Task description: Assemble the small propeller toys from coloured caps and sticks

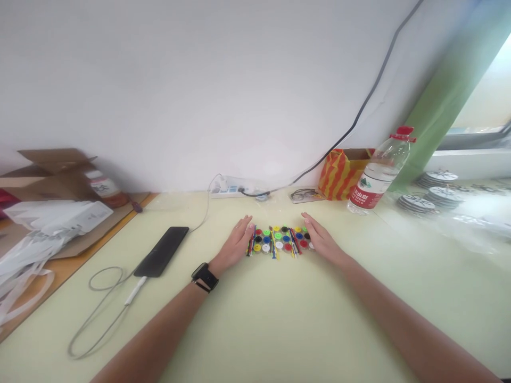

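A compact group of small round pieces with coloured tops (265, 248) lies on the pale green table in front of me. Thin coloured sticks (273, 242) stand in narrow bundles between the round pieces. My left hand (237, 240) is at the group's left end, fingers stretched out and palm turned inward beside a bundle of sticks. At the right end my right hand (321, 239) mirrors it, fingers straight, against or very close to the outermost round pieces. Neither hand is wrapped around anything. A black watch (206, 276) is on my left wrist.
Left of my arm lie a black phone (163, 252) and its looped cable. A power strip (229, 191), glasses (304, 195), a striped bag (338, 178) and a large water bottle (377, 178) stand along the wall. Stacked white discs (415, 204) sit right; a cardboard box (51, 173) left.
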The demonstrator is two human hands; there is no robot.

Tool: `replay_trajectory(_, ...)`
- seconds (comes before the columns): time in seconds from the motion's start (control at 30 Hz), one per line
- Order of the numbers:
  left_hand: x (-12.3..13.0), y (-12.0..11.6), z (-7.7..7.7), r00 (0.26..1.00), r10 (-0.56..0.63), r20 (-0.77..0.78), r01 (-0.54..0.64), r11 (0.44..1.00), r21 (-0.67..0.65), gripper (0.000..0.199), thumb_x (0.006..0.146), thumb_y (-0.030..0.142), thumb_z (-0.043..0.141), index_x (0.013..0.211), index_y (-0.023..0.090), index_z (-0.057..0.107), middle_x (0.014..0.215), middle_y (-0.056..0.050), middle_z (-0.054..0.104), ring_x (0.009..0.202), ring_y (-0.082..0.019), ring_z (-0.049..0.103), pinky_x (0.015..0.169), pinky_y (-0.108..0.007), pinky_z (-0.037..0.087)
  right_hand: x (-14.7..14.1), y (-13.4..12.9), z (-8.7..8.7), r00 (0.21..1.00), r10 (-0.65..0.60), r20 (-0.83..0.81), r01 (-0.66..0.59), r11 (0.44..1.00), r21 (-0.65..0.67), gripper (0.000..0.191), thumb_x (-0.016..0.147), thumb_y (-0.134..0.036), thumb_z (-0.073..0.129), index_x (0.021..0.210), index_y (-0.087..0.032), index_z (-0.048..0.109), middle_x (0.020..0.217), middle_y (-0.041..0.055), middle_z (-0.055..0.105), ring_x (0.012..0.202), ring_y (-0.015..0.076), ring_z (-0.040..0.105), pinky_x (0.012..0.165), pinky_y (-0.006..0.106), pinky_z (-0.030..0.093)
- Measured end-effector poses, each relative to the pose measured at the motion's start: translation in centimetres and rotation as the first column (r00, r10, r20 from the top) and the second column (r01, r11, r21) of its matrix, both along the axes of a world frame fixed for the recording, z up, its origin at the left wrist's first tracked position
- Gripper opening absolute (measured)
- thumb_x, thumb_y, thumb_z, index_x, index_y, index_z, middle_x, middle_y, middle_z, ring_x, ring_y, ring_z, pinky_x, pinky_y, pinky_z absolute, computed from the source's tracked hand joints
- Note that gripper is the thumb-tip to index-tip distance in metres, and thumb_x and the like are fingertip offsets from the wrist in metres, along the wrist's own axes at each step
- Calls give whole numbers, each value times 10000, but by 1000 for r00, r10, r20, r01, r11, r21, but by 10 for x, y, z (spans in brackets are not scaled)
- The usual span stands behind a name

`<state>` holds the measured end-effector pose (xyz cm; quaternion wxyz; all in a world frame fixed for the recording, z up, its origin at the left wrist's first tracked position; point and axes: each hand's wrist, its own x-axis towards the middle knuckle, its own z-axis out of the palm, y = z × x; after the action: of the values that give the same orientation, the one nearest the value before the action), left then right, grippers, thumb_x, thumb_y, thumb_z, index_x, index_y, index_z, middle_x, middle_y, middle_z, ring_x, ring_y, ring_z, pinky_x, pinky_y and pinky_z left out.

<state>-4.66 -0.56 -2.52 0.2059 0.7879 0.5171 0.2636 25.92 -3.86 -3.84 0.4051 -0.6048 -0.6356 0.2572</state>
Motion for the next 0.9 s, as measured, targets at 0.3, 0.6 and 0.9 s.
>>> replay_trajectory(0.3,-1,-9,6,997,-59,-57,58,998,-11,631,1060,616,288,1552,259,457,1677,-50,336,1587,-267,220,1289,-505,250,1,2,-2,1000,11,-14,-11,1000,-11,699,1032,-679,268,1567,-267,449,1659,38,373,1556,256,297,1289,518,227)
replay_trajectory(0.6,1,-32,27,916,-238,-324,306,935,180,584,1050,551,418,1609,410,320,1717,35,224,1607,-315,104,1295,-582,154,19,1,7,971,41,234,-71,990,123,619,1050,-596,274,1536,-270,476,1650,48,398,1555,275,297,1282,521,238)
replay_trajectory(0.9,-1,-28,20,942,-211,-263,264,947,184,558,1061,512,411,1591,337,389,1707,-2,267,1606,-298,119,1283,-525,268,75,21,-3,978,-190,91,187,982,41,516,967,-616,383,754,-217,633,776,85,725,796,249,678,774,360,505)
